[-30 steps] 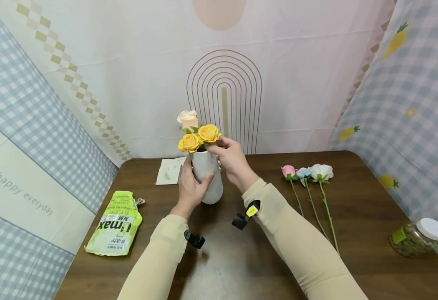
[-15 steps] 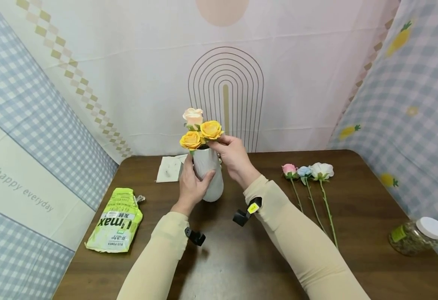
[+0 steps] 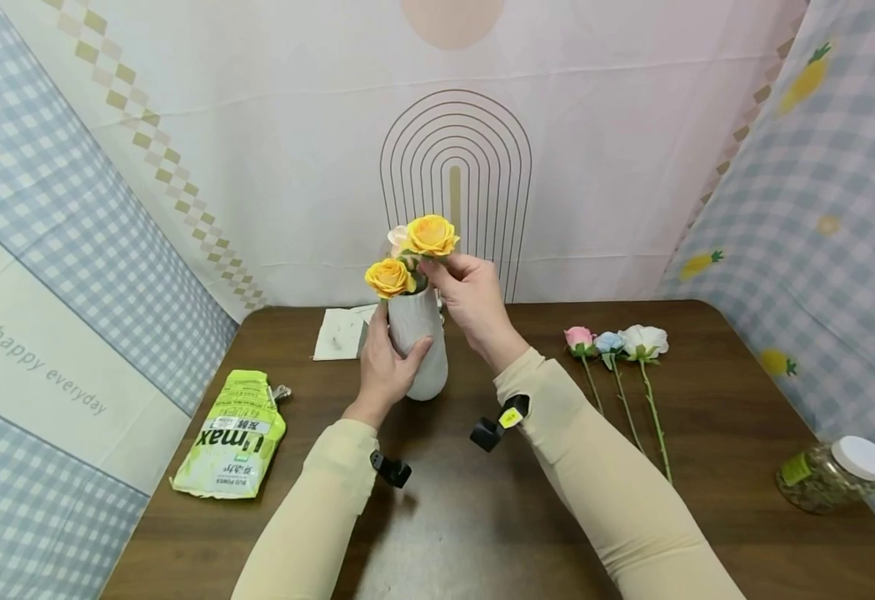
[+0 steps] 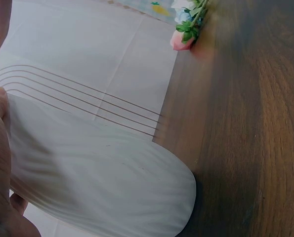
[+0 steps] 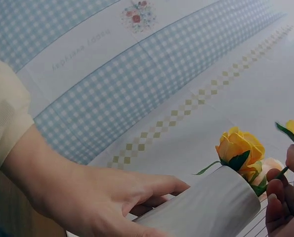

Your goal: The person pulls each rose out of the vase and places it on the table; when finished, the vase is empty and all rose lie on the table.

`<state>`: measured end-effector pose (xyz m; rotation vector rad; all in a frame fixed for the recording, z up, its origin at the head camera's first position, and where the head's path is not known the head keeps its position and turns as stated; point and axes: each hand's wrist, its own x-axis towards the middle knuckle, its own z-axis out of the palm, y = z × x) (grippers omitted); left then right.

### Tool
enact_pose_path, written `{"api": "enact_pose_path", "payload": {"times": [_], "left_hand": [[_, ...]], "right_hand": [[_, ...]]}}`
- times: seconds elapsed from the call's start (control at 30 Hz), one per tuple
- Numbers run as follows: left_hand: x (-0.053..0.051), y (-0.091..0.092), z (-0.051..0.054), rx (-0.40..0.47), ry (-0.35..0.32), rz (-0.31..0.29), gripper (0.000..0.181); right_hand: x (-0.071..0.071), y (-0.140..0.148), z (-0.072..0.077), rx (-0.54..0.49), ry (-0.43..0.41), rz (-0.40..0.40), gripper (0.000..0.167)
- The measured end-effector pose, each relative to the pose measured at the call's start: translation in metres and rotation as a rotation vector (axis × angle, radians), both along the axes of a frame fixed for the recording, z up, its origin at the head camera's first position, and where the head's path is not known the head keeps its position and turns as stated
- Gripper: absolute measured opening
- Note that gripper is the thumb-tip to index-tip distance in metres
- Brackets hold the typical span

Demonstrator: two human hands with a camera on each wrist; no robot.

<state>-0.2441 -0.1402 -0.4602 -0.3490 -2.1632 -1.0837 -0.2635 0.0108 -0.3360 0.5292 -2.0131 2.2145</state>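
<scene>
Since the earlier frame, the upper yellow rose [image 3: 432, 236] has risen with our right hand [image 3: 475, 304], and it now hides more of the cream rose [image 3: 397, 239]. It sits above the mouth of the vase [image 3: 424, 358], its stem pinched between our right thumb and fingers just below the bloom; how deep the stem reaches, we cannot tell. Our left hand [image 3: 388, 367] holds the vase, fingers curled round its side, while the lower yellow rose [image 3: 389, 278] leans over the rim. We judge that leaves snagging on its neighbours could drag those blooms along, and a sideways pull, should our left grip slacken, could tip the vase. Around us lies a dark wood table [image 3: 452, 500], with the pink rose [image 3: 579, 337], blue rose [image 3: 609, 342] and white rose [image 3: 644, 341] side by side to the right, and a jar [image 3: 831, 475] beyond them. On the left lies a green bag [image 3: 231, 442]; patterned cloths [image 3: 295, 125] hang around the table.
</scene>
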Motion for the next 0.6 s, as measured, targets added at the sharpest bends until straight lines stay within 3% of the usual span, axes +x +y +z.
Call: {"api": "enact_pose_path", "payload": {"times": [0.23,0.47,0.6], "left_hand": [[0.000,0.000,0.000,-0.006,-0.020,-0.004,0.088],[-0.001,-0.001,0.000,-0.003,-0.009,-0.013,0.086],[0.000,-0.001,-0.001,-0.004,-0.012,-0.013,0.086]], "right_hand": [[-0.002,0.005,-0.004,0.062,0.021,0.040,0.025],[-0.005,0.013,-0.007,0.365,0.208,-0.106,0.019],[-0.005,0.014,-0.007,0.393,0.250,-0.137,0.020]]}}
